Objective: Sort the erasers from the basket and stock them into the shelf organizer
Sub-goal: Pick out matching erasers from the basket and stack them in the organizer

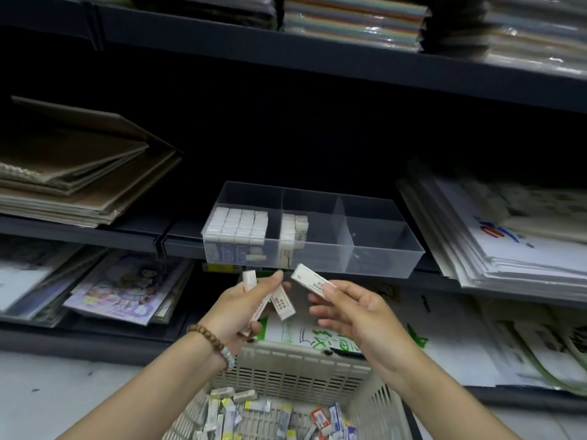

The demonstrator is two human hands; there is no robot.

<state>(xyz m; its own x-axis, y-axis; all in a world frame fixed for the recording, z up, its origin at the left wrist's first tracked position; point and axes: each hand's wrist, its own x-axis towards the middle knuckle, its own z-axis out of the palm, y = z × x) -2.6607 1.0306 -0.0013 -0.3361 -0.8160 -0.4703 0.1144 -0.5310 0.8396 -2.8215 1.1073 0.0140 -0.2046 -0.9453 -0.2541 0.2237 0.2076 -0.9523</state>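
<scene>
A clear plastic shelf organizer (384,262) with three compartments sits on the middle shelf. Its left compartment is packed with upright white erasers (236,225); the middle one holds a short row (293,228); the right one holds nothing. Just below it, my left hand (244,308) grips two long white erasers (282,304). My right hand (352,312) pinches one white eraser (313,281) by its end, tilted up to the left. A cream slotted basket (292,373) below my hands holds several mixed erasers (228,411).
Brown cardboard sheets (73,173) lie on the shelf to the left of the organizer, stacked paper packs (514,236) to the right. Colouring books (124,287) fill the lower shelf. The upper shelf (317,58) overhangs the organizer. A beaded bracelet (212,342) circles my left wrist.
</scene>
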